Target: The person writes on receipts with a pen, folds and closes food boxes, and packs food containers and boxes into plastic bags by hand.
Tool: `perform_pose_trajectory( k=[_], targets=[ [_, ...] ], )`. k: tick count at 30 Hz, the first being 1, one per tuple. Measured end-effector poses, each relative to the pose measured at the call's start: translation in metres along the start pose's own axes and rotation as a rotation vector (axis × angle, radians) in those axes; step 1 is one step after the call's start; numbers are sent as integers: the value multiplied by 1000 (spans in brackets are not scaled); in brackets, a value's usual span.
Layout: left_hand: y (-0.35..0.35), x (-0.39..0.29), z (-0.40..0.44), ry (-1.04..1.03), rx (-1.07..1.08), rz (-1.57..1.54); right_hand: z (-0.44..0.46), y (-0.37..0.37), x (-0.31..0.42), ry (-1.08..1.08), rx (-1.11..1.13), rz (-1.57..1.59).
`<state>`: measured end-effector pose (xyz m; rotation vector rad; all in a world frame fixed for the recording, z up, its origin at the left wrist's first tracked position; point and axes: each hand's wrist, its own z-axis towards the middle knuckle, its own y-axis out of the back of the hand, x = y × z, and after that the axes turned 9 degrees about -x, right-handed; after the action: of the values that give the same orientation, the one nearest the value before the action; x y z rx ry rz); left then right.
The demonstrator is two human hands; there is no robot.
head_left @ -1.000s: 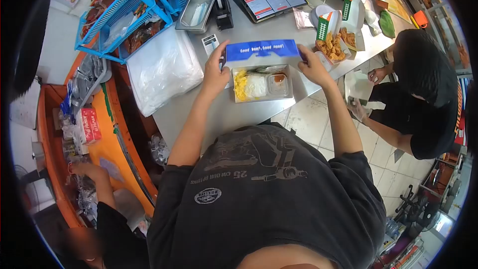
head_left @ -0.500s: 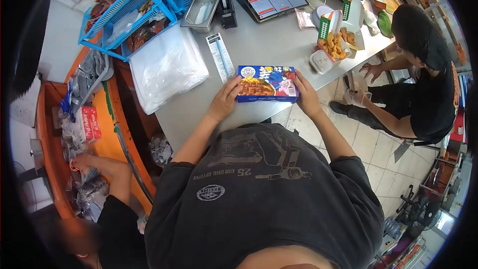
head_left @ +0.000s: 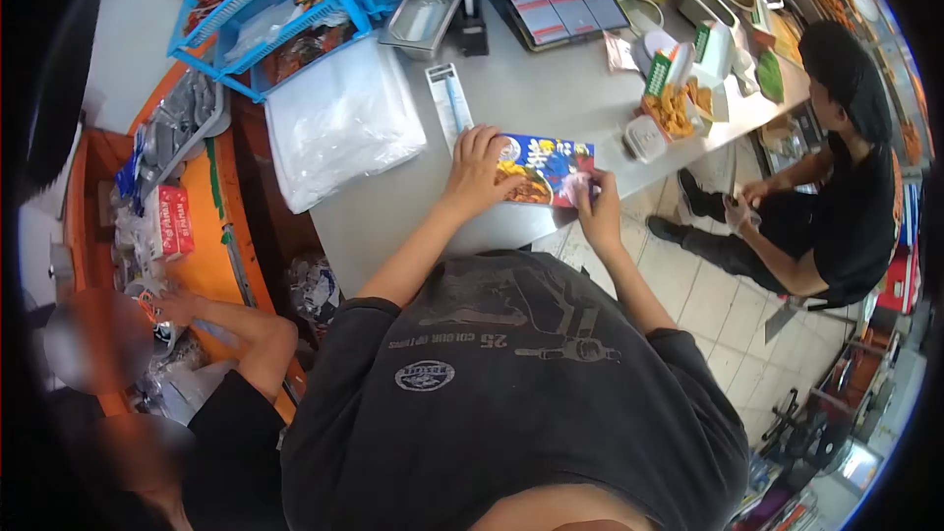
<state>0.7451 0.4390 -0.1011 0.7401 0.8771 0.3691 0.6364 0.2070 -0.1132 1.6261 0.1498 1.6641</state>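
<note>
A blue printed cardboard food box lies flat on the metal table near its front edge, with pictures of food and cartoon figures on top. Over its left end rests my left hand, fingers curled across the edge and thumb on the top. My right hand pinches the front right corner, thumb on the near side. Just beyond my left hand is a paper slip with a blue strip on it, its lower end close to my fingers.
A stack of clear plastic bags lies to the left. Behind stand blue baskets, a metal tray and a tablet. Fried food in a carton and a lidded tub are rightward. Co-workers sit right and left.
My left hand has slid further over the top of the box. My right hand has moved from the right side to the front corner. The right co-worker's hands have come together.
</note>
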Motion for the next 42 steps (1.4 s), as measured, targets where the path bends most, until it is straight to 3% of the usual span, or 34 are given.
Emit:
perform_pose_trajectory(
  k=[2, 3, 4, 5, 7, 8, 10, 11, 12, 15, 16, 18, 21, 22, 23, 26, 28, 31, 34, 36, 38, 40, 42],
  targets=[
    [-15, 1, -2, 25, -76, 24, -2, -11, 2, 36, -125, -18],
    [-16, 3, -5, 54, -128, 61, -1, -11, -13, 138, -141, -194],
    [-15, -1, -4, 99, -91, -7, -5, -17, -34, 75, -199, -166],
    [-27, 4, -10, 80, -60, -1, -3, -6, -24, -11, -104, -286],
    [-23, -11, -9, 119, -80, -110, -7, -3, -35, 53, -183, -228],
    [-55, 3, -17, 84, -66, -115, -14, 2, -26, -49, -236, -191],
    [-48, -17, -19, 35, 27, -74, -26, 13, -44, -212, -275, -48],
    [-46, -20, -19, -19, 36, -86, -28, 15, -66, -391, -186, 64],
    [-42, -22, -21, -10, 42, -101, -36, 16, -43, -596, -183, 274],
    [-50, -17, -24, -54, 17, -118, -44, 17, -126, -719, 283, 917],
    [-46, -17, -24, -56, 34, -143, -38, 22, -121, -838, 574, 1079],
    [-50, -16, -23, -36, 93, -203, -31, 34, -119, -885, 746, 1131],
    [-39, -16, -19, 76, 89, -495, -33, 26, -63, -783, 439, 962],
    [-45, -10, -23, 55, 14, -453, -33, 21, -47, -814, 364, 996],
    [-39, -13, -22, 256, 70, -499, -34, 21, -31, -848, 250, 1029],
    [13, -17, -24, 424, -42, -854, -14, 27, 27, -753, 359, 971],
    [32, -18, -37, 627, 15, -1052, 3, 19, 59, -711, 329, 898],
    [96, -47, -34, 902, -24, -1314, 29, -5, 71, -624, 535, 879],
    [94, -23, -61, 752, -393, -1199, 55, -28, 92, -501, 632, 759],
    [116, -34, -61, 805, -520, -1282, 97, -55, 86, -430, 620, 662],
    [129, -40, -61, 788, -655, -1319, 153, -101, 85, -396, 451, 760],
    [141, -38, -66, 820, -723, -1282, 205, -153, 82, -188, 312, 698],
    [152, -44, -67, 839, -801, -1211, 239, -188, 99, -136, 187, 555]
  ],
)
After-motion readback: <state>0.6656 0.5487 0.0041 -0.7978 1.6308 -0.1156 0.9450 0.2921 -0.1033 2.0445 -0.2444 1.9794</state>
